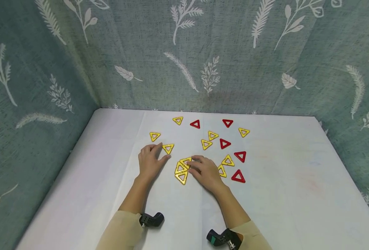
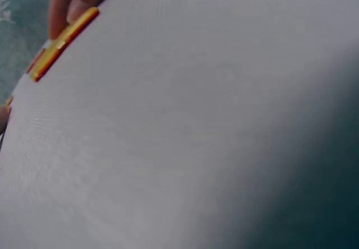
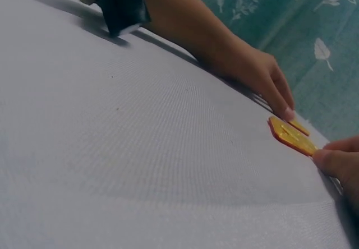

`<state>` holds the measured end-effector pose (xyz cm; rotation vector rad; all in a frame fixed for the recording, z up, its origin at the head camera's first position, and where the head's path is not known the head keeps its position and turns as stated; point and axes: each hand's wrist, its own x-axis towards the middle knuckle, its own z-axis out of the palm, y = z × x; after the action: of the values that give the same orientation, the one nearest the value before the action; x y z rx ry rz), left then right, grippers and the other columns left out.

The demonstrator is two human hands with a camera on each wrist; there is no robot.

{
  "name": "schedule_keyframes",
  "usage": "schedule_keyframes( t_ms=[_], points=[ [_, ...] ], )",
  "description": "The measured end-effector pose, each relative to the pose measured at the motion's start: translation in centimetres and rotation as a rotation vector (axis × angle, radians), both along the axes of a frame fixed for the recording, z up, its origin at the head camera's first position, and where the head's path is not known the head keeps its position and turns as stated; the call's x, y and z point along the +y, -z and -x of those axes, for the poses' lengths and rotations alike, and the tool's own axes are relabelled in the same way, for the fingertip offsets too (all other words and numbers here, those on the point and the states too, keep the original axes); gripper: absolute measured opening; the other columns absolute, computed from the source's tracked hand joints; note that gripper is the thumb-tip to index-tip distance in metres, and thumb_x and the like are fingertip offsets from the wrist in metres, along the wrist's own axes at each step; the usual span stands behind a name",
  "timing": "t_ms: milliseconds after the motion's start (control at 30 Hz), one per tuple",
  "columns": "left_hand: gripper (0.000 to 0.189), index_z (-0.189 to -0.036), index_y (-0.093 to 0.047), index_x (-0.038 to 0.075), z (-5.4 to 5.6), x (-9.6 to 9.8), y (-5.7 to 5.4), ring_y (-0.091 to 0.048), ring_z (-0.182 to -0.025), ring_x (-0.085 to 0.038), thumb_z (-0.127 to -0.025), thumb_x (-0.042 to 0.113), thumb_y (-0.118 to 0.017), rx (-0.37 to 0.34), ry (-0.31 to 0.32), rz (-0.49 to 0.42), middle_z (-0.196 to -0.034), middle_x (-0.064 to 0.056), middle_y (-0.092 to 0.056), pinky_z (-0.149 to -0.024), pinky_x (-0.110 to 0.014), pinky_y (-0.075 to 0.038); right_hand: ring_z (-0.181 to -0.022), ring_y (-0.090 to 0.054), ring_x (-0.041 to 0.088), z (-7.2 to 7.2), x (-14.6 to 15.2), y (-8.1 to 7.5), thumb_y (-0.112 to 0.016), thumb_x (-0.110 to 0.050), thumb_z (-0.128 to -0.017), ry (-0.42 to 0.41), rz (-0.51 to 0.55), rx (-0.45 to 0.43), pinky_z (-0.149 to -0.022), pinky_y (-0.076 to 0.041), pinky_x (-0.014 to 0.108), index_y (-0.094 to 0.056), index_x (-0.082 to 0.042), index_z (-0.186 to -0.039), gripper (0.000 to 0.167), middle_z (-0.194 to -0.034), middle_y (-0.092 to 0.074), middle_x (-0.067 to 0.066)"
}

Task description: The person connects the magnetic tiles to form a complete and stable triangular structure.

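Observation:
Near the middle of the table, my left hand [image 1: 149,161] pinches a yellow triangular frame tile [image 1: 168,145], index finger at its upper corner and thumb at its lower tip. To the right, three yellow triangle tiles lie edge to edge in a small cluster, the lowest yellow tile [image 1: 181,173] pointing toward me. My right hand [image 1: 207,171] grips the upper yellow tile [image 1: 186,159] of that cluster with thumb and fingertips, covering part of it. From the right wrist view, the thumb [image 3: 331,162] presses on the end of the joined yellow tiles [image 3: 291,138].
Right of my right hand lie two yellow triangles [image 1: 228,164] and red triangles [image 1: 238,181]. Several more yellow and red triangles are scattered farther back, including a red triangle [image 1: 198,124]. Leaf-patterned green fabric [image 1: 184,90] stands behind the white table [image 1: 281,194].

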<state>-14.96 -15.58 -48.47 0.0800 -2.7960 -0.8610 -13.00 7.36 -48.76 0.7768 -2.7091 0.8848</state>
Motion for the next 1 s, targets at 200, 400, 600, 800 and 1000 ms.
schedule_keyframes(
  t_ms=[200,400,600,800,1000],
  points=[
    [0.064,-0.132,-0.055,0.012,0.7,0.5,0.1,-0.038,-0.119,-0.032,-0.08,0.047,-0.07,-0.015,-0.032,0.053,-0.124,-0.015,-0.046,-0.104,-0.048,-0.024,-0.107,-0.061,0.024,-0.1,0.0,0.1,-0.073,-0.029,-0.082,0.012,0.008,0.03,-0.09,-0.047,0.042,-0.07,-0.015,-0.113,0.034,-0.117,-0.063,0.005],
    [0.059,-0.126,-0.059,0.011,0.6,0.4,-0.1,-0.04,-0.119,-0.032,-0.079,0.044,-0.072,-0.002,-0.056,0.045,-0.122,-0.015,-0.047,-0.103,-0.047,-0.026,-0.115,-0.057,0.025,0.0,-0.4,0.0,-0.07,-0.036,-0.084,0.05,-0.037,-0.052,-0.094,-0.046,0.042,-0.062,-0.013,-0.125,0.048,-0.127,-0.059,0.005],
    [0.057,-0.125,-0.06,0.01,0.6,0.3,-0.2,-0.041,-0.117,-0.033,-0.08,0.043,-0.072,0.022,-0.033,0.042,-0.121,-0.016,-0.048,-0.102,-0.048,-0.028,-0.12,-0.054,0.027,0.1,-0.6,-0.5,-0.068,-0.036,-0.085,0.071,-0.042,-0.094,-0.097,-0.044,0.044,-0.058,-0.012,-0.13,0.052,-0.132,-0.056,0.007],
    [0.053,-0.123,-0.061,0.008,0.2,-0.1,0.1,-0.043,-0.114,-0.033,-0.081,0.039,-0.072,0.059,0.004,0.016,-0.118,-0.015,-0.049,-0.101,-0.048,-0.028,-0.12,-0.054,0.027,0.2,-0.7,-0.7,-0.068,-0.033,-0.086,0.069,-0.043,-0.108,-0.097,-0.043,0.043,-0.06,-0.012,-0.128,0.048,-0.132,-0.056,0.007],
    [0.051,-0.122,-0.061,0.006,-1.2,-0.2,0.2,-0.043,-0.116,-0.033,-0.081,0.035,-0.073,0.039,0.04,-0.02,-0.119,-0.014,-0.05,-0.101,-0.048,-0.029,-0.121,-0.054,0.027,0.1,-0.5,-0.8,-0.067,-0.033,-0.086,0.069,-0.044,-0.119,-0.098,-0.043,0.044,-0.06,-0.012,-0.128,0.047,-0.133,-0.056,0.008]
  ],
)
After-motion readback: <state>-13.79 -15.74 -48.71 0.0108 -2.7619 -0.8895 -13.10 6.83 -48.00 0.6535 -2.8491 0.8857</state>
